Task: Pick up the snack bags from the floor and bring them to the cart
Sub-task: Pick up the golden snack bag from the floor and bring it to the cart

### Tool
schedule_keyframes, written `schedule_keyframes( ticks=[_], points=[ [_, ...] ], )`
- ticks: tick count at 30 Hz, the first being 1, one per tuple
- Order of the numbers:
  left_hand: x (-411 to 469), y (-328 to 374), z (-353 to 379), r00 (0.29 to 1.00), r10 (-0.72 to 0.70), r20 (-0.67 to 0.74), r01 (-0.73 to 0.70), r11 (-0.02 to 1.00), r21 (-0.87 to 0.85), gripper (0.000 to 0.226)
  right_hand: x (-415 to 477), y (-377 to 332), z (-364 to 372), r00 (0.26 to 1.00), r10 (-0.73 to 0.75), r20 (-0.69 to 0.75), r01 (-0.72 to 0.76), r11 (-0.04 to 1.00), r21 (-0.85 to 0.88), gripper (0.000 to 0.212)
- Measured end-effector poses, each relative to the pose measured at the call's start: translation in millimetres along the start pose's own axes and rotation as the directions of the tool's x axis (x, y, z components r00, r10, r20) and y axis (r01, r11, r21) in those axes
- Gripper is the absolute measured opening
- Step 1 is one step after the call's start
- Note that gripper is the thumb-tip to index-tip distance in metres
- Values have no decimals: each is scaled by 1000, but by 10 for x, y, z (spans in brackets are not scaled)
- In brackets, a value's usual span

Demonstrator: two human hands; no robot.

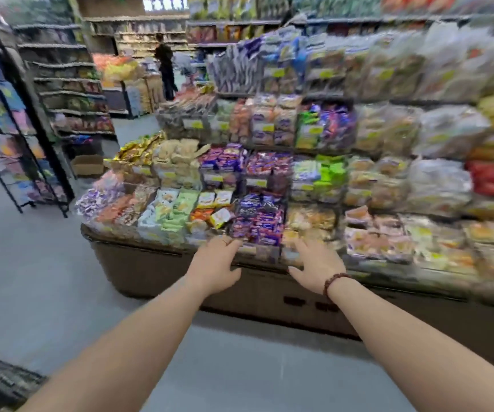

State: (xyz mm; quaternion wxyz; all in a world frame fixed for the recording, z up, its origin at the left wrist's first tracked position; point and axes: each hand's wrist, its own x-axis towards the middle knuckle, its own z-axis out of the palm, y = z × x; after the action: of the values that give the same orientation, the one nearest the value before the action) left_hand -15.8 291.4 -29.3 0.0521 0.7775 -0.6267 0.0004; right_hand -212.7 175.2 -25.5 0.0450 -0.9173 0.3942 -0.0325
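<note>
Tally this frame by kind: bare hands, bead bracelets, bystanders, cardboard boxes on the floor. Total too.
Hands: 2, left hand and right hand, both empty
Bracelets: 1, dark red bead bracelet on the right wrist
Bystanders: 1, person in dark clothes, far aisle
Boxes: 1, brown cardboard box on the floor
Total: 5

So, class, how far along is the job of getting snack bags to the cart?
Done: nothing visible. In hand: nothing; the left hand and right hand are empty, fingers spread, stretched toward the display stand. Left: everything; the floor shows no bags, and no cart is clearly visible.
</note>
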Motion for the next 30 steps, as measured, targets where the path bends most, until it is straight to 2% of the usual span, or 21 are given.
schedule_keyframes(
  ticks=[3,6,12,17,22,27,30],
  points=[
    [444,932,122,989,143,29,-143,990,-18,65,-377,970,-80,986,165,15,-166,986,24,61],
    [811,1883,242,960,274,64,-274,962,3,67,-830,1840,-151,954,298,-30,-297,955,12,62],
    [1299,3780,422,850,524,64,-522,852,-46,65,-1891,3289,-313,828,555,-86,-558,830,-16,57],
    [1444,5126,520,707,704,76,-697,710,-96,61,-2850,4057,-337,652,751,-105,-751,659,40,57],
    [1494,6293,687,502,861,80,-849,508,-143,62,-3728,4580,-297,376,921,-102,-917,386,100,46],
    [1591,7267,862,299,951,78,-939,308,-152,60,-4281,5055,-303,175,982,-70,-978,181,107,59],
    [1779,7784,938,209,975,69,-965,217,-149,58,-4392,5367,-369,89,991,-97,-991,98,96,58]
  ],
)
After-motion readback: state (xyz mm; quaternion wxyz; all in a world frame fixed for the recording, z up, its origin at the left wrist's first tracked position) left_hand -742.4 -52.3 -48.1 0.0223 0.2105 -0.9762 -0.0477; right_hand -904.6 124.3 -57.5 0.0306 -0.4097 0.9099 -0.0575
